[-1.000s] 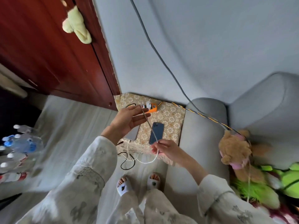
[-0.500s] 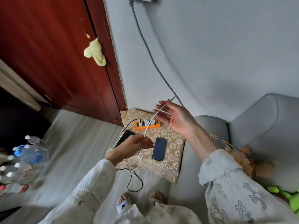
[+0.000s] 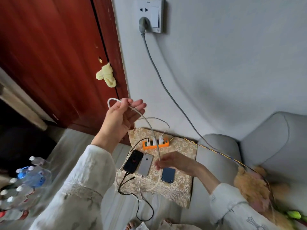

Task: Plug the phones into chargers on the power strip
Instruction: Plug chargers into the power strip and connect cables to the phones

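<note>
An orange power strip [image 3: 155, 144] with three white chargers lies at the back of a gold patterned cloth [image 3: 180, 188]. In front of it lie a black phone [image 3: 133, 161], a silver phone [image 3: 145, 164] and a blue phone [image 3: 168, 175]; the black and silver ones have cables at their near ends. My left hand [image 3: 121, 118] is raised above the strip and holds a loop of white cable [image 3: 147, 123]. My right hand [image 3: 172, 161] pinches the same cable lower down, just above the blue phone.
A grey cord [image 3: 166, 90] runs from the wall socket [image 3: 149, 15] down behind the grey sofa [image 3: 259, 146]. A red door [image 3: 58, 63] stands at left with water bottles [image 3: 25, 180] below it, and a plush toy [image 3: 254, 185] lies at right. Loose cables hang off the cloth's front.
My left hand has risen from beside the phones and now holds the cable loop up high. My right hand has dropped from above the strip to the blue phone. The view tilted up.
</note>
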